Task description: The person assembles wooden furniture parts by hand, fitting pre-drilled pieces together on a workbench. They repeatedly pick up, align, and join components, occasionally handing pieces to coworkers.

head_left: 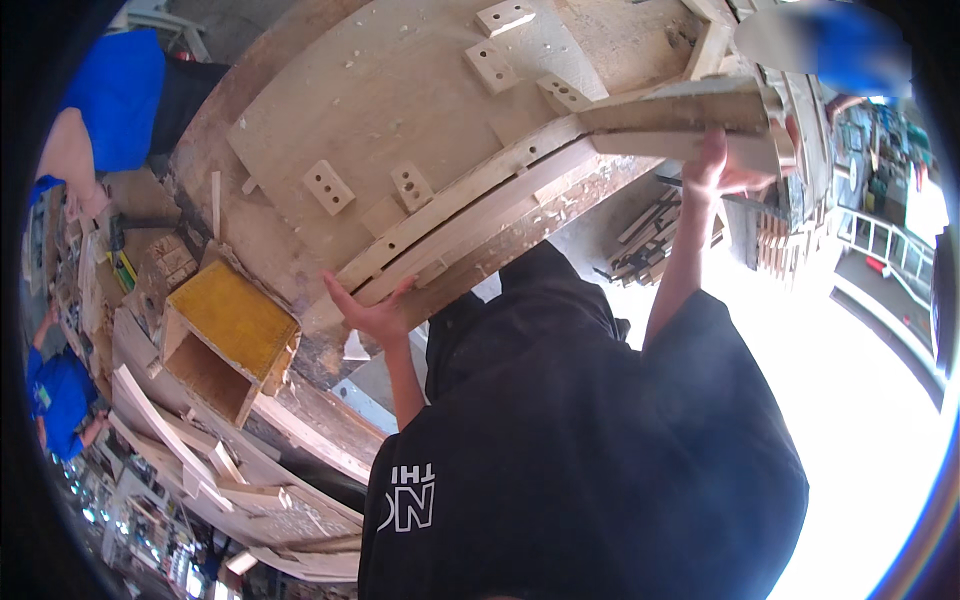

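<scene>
A long pale wooden rail lies slantwise along the near side of a workbench, a dark gap running lengthwise beside it. At its right end it meets a wider wooden piece at an angle. Around the outer end of that piece my right hand is closed, with the thumb on the near face. My left hand touches the rail's left end, thumb and fingers spread apart on either side of it.
A wide board on the bench carries several small drilled wooden blocks. To the left stands a yellow-topped open wooden box. Wood strips are piled below at right. People in blue are at the left and far right.
</scene>
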A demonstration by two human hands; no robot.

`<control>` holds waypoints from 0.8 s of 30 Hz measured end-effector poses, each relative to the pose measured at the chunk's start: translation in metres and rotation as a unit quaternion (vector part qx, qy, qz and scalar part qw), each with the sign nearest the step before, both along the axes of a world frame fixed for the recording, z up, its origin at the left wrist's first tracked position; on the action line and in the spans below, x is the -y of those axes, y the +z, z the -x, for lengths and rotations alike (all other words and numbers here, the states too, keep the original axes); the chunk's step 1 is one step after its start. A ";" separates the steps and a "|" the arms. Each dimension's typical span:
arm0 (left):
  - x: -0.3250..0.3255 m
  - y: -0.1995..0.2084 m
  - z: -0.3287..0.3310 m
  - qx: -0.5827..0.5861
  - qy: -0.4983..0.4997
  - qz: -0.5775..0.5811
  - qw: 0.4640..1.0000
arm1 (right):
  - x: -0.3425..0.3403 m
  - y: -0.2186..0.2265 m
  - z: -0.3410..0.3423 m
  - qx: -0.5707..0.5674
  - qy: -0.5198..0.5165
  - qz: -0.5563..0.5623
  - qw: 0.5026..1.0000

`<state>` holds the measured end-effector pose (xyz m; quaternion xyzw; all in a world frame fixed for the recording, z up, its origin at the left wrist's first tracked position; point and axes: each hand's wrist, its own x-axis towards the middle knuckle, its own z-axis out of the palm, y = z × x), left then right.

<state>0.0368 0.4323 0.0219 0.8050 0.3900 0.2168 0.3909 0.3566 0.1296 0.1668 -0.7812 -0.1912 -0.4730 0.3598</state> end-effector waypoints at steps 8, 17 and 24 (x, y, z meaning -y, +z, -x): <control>-0.004 0.041 0.007 0.012 -0.163 -0.288 0.944 | 0.023 0.035 0.060 -0.145 0.022 -0.186 0.972; 0.017 0.055 -0.035 -0.112 -0.449 -0.263 0.846 | 0.124 0.006 0.211 -0.443 0.115 -0.575 0.679; 0.010 0.066 -0.024 -0.081 -0.460 -0.207 0.860 | 0.120 -0.003 0.284 -0.383 0.095 -0.537 0.746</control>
